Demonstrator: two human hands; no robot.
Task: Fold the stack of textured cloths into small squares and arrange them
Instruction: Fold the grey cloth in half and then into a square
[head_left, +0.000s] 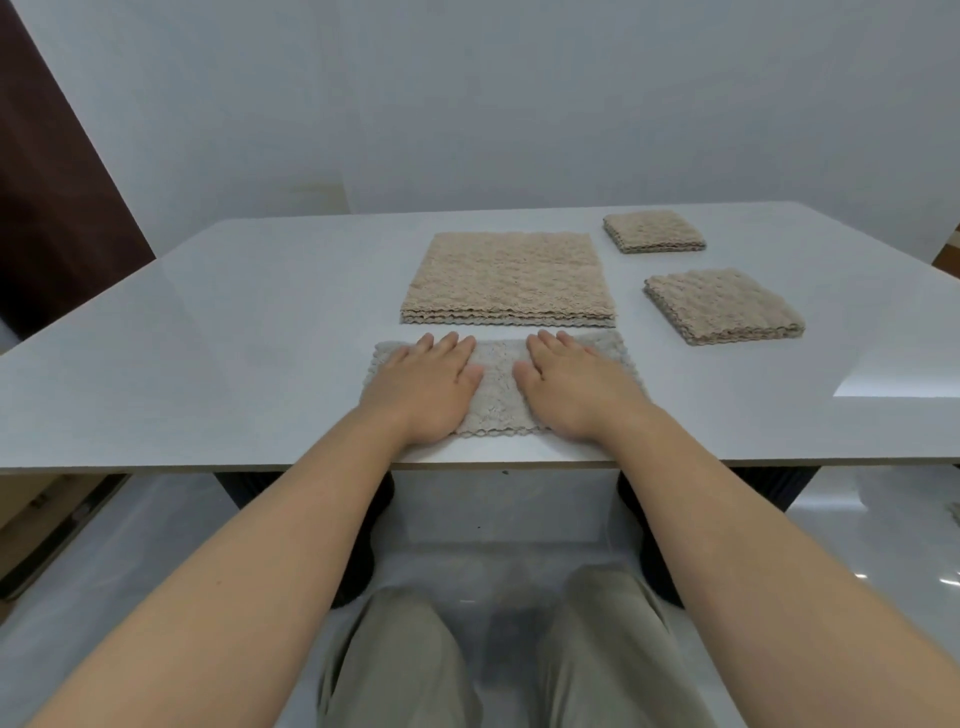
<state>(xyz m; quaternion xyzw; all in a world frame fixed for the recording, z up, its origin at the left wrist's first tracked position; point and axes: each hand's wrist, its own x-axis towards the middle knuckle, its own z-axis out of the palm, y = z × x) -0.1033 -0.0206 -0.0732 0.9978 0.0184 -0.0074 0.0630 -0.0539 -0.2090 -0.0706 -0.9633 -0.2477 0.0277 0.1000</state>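
Spanning the view, the grey table is noted first, with the stack of unfolded cloths laid flat at its middle. Just beside the stack's near edge, at 6 o'clock from it, a half-folded cloth is seen as a strip close to the table's front edge; its long axis runs from 9 to 3 o'clock. Two folded squares are recorded well apart from it: the nearer folded pile at about 2 o'clock and the farther folded pile at about 1 o'clock. The strip is pressed by both hands, fingers straight and nothing gripped: the left hand on the 9 o'clock half, the right hand on the 3 o'clock half. Each short end is judged equally near its own hand, so the next fold is expected along the long axis, one end carried over the other.
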